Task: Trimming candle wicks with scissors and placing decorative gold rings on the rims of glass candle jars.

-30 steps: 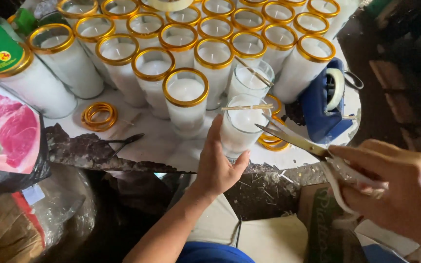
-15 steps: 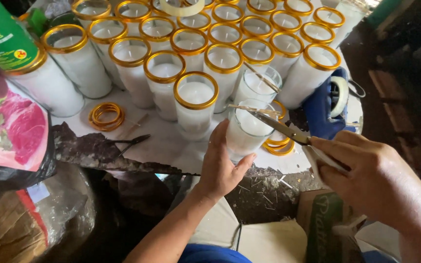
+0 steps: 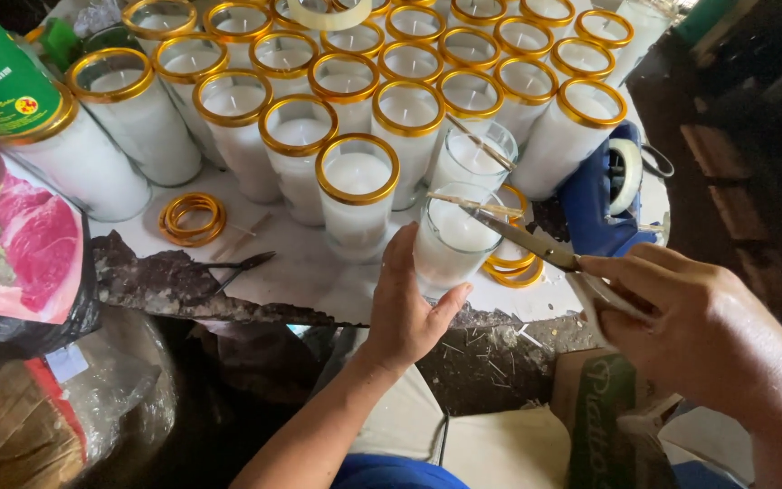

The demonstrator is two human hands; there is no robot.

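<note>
- Right now the left hand point(image 3: 409, 312) is cupped against the near side of a clear glass candle jar filled with white wax point(image 3: 452, 237), its fingers pressed to the glass and the thumb spread out to the right.
- That jar stands at the near edge of the white round table point(image 3: 319, 281), just beyond the left hand's fingertips.
- The right hand point(image 3: 681, 317) is closed around the handles of a pair of metal scissors point(image 3: 536, 244); the blades reach left from it, over the jar's mouth.
- A thin wooden wick stick point(image 3: 459, 201) lies across the jar's rim, at the scissor tips.
- Beyond the left hand stands a wax-filled glass jar with a gold rim band point(image 3: 357, 195), and behind it rows of alike jars.
- Loose gold rings point(image 3: 194, 217) lie on the table, well to the left of the left hand.
- A blue tape dispenser point(image 3: 608, 195) sits beyond the right hand.
</note>
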